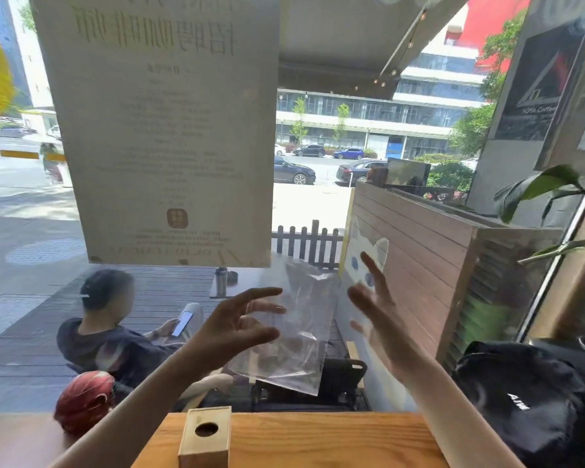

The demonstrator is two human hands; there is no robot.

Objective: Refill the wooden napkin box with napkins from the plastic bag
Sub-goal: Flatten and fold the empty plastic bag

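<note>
- Wooden napkin box [204,437] upright on the wooden counter [318,440], near its left end and toward the near edge; lid on, round hole in top looks dark, contents cannot tell.
- Clear plastic bag [291,336] in the air above and behind the box, crumpled, looks empty; no napkins visible.
- Left hand [237,327] raised, fingers spread and curved, fingertips at the bag's left side; real grip or only touching, cannot tell.
- Right hand [377,315] raised, wide open, palm toward the bag, just right of it, holding nothing.
- Black backpack [534,400] on the counter's right end.
- Window glass behind the counter carries a large paper poster [163,130].
- Outside: seated person with phone [115,329], red helmet [85,400], metal flask [221,281] on a table.
- Leafy plant [547,187] at right edge.
</note>
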